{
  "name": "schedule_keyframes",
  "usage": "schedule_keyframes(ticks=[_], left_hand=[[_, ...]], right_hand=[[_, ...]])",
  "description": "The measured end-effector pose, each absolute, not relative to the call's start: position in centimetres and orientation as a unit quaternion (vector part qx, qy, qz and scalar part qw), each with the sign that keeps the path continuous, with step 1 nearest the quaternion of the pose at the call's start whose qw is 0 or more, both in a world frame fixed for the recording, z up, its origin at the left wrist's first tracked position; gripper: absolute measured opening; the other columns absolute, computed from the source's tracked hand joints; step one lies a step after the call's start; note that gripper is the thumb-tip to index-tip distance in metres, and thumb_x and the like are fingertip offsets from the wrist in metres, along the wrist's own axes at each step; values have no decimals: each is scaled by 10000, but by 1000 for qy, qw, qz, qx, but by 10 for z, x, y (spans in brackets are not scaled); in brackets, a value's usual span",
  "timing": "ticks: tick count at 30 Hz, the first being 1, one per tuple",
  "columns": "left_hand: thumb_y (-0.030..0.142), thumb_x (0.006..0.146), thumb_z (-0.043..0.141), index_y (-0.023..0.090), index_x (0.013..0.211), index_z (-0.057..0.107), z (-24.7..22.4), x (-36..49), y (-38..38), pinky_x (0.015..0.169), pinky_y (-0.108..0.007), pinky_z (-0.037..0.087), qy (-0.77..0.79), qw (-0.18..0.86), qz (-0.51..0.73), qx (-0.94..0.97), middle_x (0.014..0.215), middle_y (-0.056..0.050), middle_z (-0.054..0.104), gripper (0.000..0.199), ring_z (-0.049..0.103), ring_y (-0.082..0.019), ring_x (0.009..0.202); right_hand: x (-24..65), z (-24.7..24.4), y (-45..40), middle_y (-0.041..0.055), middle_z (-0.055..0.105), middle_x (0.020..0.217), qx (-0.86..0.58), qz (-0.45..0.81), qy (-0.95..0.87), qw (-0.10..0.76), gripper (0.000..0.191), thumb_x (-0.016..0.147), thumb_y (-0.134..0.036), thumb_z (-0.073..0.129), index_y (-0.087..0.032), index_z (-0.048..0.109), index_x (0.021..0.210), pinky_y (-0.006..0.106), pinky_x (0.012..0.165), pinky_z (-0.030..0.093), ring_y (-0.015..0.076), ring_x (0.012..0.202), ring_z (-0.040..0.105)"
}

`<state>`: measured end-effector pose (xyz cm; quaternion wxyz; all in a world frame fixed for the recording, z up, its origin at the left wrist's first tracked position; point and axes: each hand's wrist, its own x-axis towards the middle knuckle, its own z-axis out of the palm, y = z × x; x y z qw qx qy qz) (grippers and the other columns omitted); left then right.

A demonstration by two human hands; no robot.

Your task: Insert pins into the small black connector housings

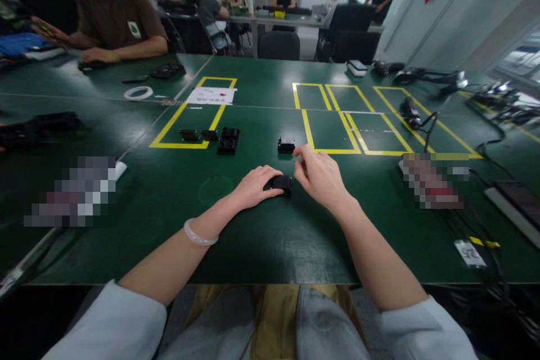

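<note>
Near the middle of the table, my left hand [256,187] has its thumb and fingers round a small black rectangular part [282,182], which rests low at the tabletop. Just to the right, my right hand [324,175] is raised slightly with its index finger and thumb curled toward each other. Whatever those fingertips pinch, if anything, is too small to make out. Beyond my right fingertips stands another small black part with a shiny top [287,144]. Further left are a black moulded tray-like piece [228,140] and two thin black upright parts, one [189,134] beside the other [210,135].
Yellow tape outlines [179,145] mark the green table [261,236]. A white paper label [211,95] and a white tape roll [138,93] lie at left. Cables and a black device [410,112] occupy the right. Across the table sits a person in a brown shirt [122,17].
</note>
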<state>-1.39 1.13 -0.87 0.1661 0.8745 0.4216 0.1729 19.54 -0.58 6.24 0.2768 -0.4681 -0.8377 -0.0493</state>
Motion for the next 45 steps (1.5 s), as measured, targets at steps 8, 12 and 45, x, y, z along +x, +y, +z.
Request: schedule_keyframes(ticks=[8, 12, 45], left_hand=[[511, 920, 577, 227, 1201, 562, -9, -14, 11, 923, -397, 445, 424, 165, 174, 874, 1164, -73, 609, 400, 562, -262, 1053], [508, 919, 578, 226, 1201, 566, -9, -14, 11, 920, -392, 443, 419, 172, 178, 873, 1172, -69, 609, 398, 559, -260, 1063], [516, 921, 562, 234, 1199, 570, -8, -14, 11, 921, -398, 441, 421, 175, 174, 873, 1157, -73, 606, 396, 554, -263, 1054]], right_hand=[[197, 62, -5, 12, 643, 677, -465, -56, -844, 261, 227, 998, -326, 386, -199, 556, 919, 285, 690, 316, 161, 602, 551], [197, 62, -5, 17, 656, 714, -462, -56, -843, 269, 160, 962, -226, 402, -187, 558, 965, 282, 691, 321, 160, 623, 561], [200, 60, -4, 1, 629, 675, -460, -37, -842, 280, 165, 964, -272, 410, -201, 556, 937, 285, 688, 321, 147, 590, 520]])
